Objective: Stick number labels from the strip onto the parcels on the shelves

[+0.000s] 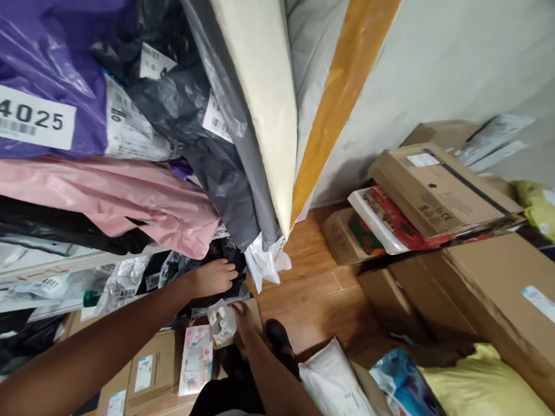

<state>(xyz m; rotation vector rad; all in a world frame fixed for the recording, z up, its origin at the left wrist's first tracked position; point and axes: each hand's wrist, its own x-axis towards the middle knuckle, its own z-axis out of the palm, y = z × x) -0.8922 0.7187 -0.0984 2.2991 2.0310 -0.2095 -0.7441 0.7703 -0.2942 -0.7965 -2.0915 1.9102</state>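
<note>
My left hand [214, 277] reaches down to a lower shelf and rests on a black plastic parcel [224, 256], fingers curled over it. Just below, my right hand [241, 315] pinches a small crumpled clear-white plastic packet [222, 321] beside the shelf edge. Above them the shelf is packed with a purple bag [35, 73] labelled 4025, a pink bag [115, 194] and grey and black bags [206, 143].
A tall cream panel [262, 95] wrapped in grey plastic leans on the wall. Cardboard boxes [440, 190] pile up at right, with a big box [512, 305] and yellow bag [475, 384] near. Small boxes [150, 369] sit on the wooden floor [312, 294].
</note>
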